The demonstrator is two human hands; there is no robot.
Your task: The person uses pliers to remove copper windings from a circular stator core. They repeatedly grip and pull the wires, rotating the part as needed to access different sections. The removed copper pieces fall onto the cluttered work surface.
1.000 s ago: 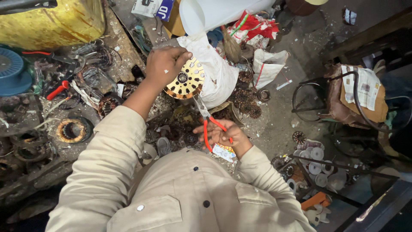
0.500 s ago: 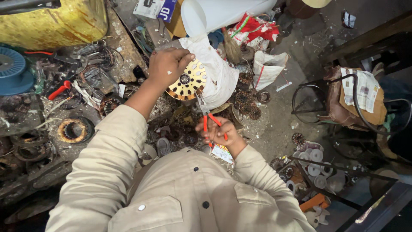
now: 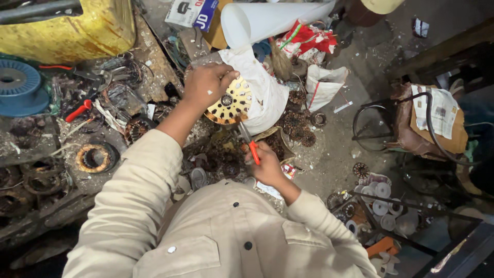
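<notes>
A: What's the left hand got?

B: A round yellow disc w/ lots of holes. It holds it by the top left edge, fingers curled tight on the rim. The disc is up in the air, over the white bag, its flat face turned to the camera.

A: And the right hand?

B: It's closed tight on red-handled scissors (could be pliers, hard to tell). The red handles are in the fist, the metal end sticks out on top.

A: Which way do they point?

B: Up and a bit left, right at the disc. The long line of the tool runs from the fist up to the disc's bottom edge. The tip is touching that edge, or just beside it. Can't see if the blades are open.

A: So where's the disc from the right hand?

B: Above it and a little left. Both hands are near, approx. in front of the chest, left one higher up.

A: What else is around?

B: Messy floor. A blue spool far left, a yellow can top left, copper wire ring near the left elbow, red pliers on the junk pile, white tube up top.
</notes>
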